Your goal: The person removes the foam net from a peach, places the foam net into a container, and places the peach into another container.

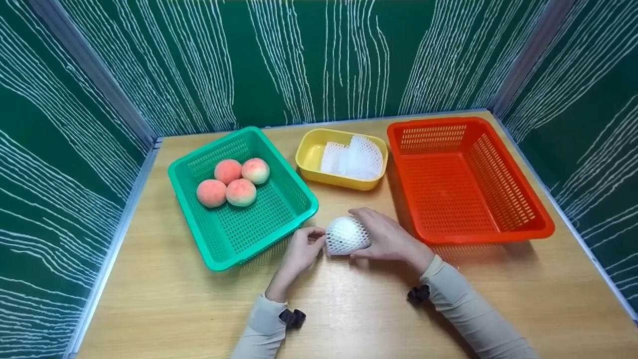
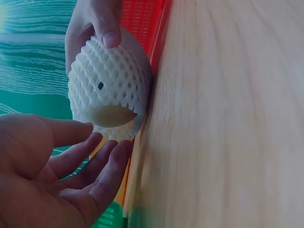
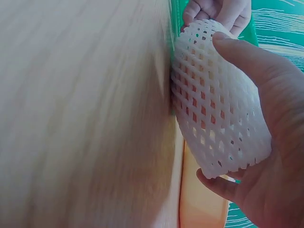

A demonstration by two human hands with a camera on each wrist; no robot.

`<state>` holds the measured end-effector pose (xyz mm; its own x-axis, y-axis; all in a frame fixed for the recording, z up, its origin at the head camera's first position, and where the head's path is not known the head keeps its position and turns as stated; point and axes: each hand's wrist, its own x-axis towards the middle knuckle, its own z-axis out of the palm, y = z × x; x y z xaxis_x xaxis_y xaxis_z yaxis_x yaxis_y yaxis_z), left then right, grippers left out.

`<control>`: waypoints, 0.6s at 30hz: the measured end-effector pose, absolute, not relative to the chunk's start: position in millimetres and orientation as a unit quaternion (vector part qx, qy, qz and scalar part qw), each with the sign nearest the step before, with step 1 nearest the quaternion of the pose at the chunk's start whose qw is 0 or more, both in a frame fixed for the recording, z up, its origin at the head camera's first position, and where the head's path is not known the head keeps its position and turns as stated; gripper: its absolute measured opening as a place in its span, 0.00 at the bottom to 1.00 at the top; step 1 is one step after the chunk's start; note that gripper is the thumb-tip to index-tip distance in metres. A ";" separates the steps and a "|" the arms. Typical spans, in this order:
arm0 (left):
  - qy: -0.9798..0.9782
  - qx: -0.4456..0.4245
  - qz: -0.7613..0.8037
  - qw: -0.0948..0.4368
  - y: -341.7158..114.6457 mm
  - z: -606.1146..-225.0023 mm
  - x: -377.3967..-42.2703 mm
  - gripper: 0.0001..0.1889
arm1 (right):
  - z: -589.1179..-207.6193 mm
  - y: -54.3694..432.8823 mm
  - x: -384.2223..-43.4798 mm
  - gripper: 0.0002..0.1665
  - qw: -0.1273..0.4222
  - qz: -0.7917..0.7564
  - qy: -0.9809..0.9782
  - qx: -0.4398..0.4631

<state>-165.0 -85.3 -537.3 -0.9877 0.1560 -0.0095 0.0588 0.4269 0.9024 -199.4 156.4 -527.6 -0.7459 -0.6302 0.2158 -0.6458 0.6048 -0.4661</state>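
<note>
A peach (image 2: 109, 117) sits inside a white foam net (image 1: 347, 236), its pale end showing at the net's opening; reddish skin shows through the mesh in the right wrist view. My right hand (image 1: 386, 234) grips the netted peach from the right, thumb on the near side, fingers over the far side. On the left, my left hand (image 1: 303, 249) has its fingertips right at the rim of the net's opening, thumb and fingers slightly apart. The netted peach is low over the wooden table (image 1: 344, 304), between both hands.
A green basket (image 1: 264, 239) at the left holds several peaches (image 1: 241, 192). Behind the hands, a yellow container (image 1: 311, 154) holds white foam nets (image 1: 361, 157). At the right stands a red basket (image 1: 443, 184). Green panels with white lines (image 1: 309, 60) surround the table.
</note>
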 end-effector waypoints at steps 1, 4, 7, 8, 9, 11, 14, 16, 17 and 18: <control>0.845 0.066 0.529 0.046 -86.1 -537.5 -164.2 0.08 | -528.9 155.8 -198.6 0.60 0.015 0.266 -0.896 0.354; 0.847 0.075 0.524 0.047 -87.3 -537.0 -162.7 0.08 | -532.2 153.6 -196.7 0.58 0.010 0.270 -0.897 0.349; 0.848 0.077 0.522 0.054 -87.0 -535.4 -163.1 0.09 | -534.9 150.5 -196.9 0.56 0.005 0.271 -0.898 0.346; 0.846 0.077 0.524 0.058 -87.1 -535.4 -163.1 0.10 | -535.9 149.3 -196.8 0.55 0.006 0.275 -0.897 0.346; 0.845 0.076 0.526 0.061 -87.4 -535.8 -163.2 0.10 | -537.1 148.2 -196.8 0.54 0.007 0.278 -0.896 0.346; 0.843 0.079 0.528 0.064 -87.5 -536.7 -163.4 0.10 | -538.5 146.8 -197.1 0.51 0.010 0.286 -0.894 0.346; 0.832 0.085 0.544 0.072 -87.7 -537.4 -162.9 0.11 | -538.7 146.2 -197.0 0.50 0.015 0.300 -0.890 0.344; 0.824 0.088 0.554 0.076 -87.5 -536.3 -161.7 0.13 | -537.6 146.6 -195.8 0.49 0.019 0.308 -0.887 0.342; 0.821 0.089 0.559 0.077 -87.5 -535.7 -160.8 0.14 | -537.1 146.9 -194.4 0.49 0.022 0.314 -0.886 0.341; 0.816 0.091 0.565 0.079 -87.5 -534.9 -159.4 0.15 | -536.7 147.2 -192.5 0.49 0.025 0.319 -0.884 0.341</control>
<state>-159.4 -87.5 -534.9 -0.9710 0.2377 -0.0254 0.0599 0.3447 0.9368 -192.5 147.2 -536.7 -0.7662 -0.5872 0.2609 -0.6185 0.5639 -0.5472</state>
